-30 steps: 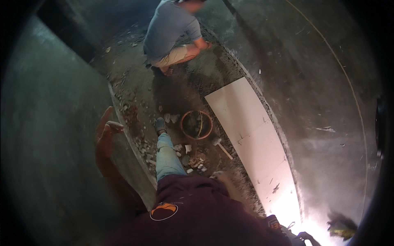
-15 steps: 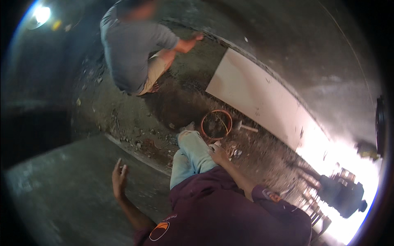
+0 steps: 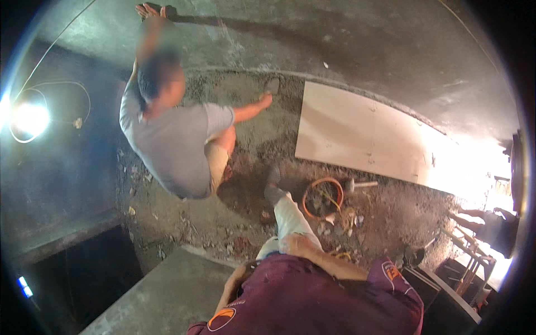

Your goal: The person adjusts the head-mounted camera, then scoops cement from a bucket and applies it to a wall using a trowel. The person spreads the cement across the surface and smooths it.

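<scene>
My right hand (image 3: 295, 244) rests on my light trouser leg (image 3: 296, 218), with its fingers laid along the cloth and nothing visible in them. My left forearm (image 3: 231, 287) runs up beside the maroon shirt; the hand at its end is mostly hidden against my lap. Past my right knee lies a round container with an orange rim (image 3: 305, 207) and something yellow across it. Beside it is a mallet (image 3: 363, 184) with a pale handle. Neither hand touches these things.
A co-worker in a grey shirt (image 3: 173, 145) crouches ahead left, one hand against the wall, the other over grey mortar (image 3: 245, 92). A large pale slab (image 3: 363, 131) lies along the wall. Rubble covers the floor. A lamp (image 3: 30, 119) shines left; another person (image 3: 497, 231) is far right.
My left hand has dropped from its raised, spread position to my lap. My right hand stays on my leg. The view has turned, and the co-worker's raised hand on the wall now shows.
</scene>
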Demonstrator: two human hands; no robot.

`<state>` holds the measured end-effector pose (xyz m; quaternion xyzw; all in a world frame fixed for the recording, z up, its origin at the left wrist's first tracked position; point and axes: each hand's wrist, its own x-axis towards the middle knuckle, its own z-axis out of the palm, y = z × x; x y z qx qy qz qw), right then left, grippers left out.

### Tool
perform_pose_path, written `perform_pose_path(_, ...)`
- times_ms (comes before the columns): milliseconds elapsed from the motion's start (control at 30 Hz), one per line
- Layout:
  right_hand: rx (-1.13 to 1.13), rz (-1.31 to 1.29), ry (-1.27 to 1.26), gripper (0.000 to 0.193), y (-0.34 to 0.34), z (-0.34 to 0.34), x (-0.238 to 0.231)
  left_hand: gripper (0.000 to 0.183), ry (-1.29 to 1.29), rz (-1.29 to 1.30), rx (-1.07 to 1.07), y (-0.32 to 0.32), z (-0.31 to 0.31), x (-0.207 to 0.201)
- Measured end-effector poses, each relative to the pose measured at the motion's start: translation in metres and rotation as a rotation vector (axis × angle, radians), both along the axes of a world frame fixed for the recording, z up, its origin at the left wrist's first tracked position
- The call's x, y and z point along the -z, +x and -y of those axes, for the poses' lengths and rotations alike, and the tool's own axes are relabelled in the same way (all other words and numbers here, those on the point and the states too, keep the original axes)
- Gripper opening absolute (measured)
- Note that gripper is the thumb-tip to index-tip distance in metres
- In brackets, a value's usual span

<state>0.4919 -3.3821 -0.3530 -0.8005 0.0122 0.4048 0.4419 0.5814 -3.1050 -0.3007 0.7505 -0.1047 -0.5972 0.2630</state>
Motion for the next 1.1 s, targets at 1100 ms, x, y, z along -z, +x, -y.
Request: perform_pose_path(1100, 0.901, 0.032, -0.347, 0.041, 0.486, 0.062, 0.448, 0.01, 0.082, 0.599, 0.008, 0.304, 0.097, 0.18)
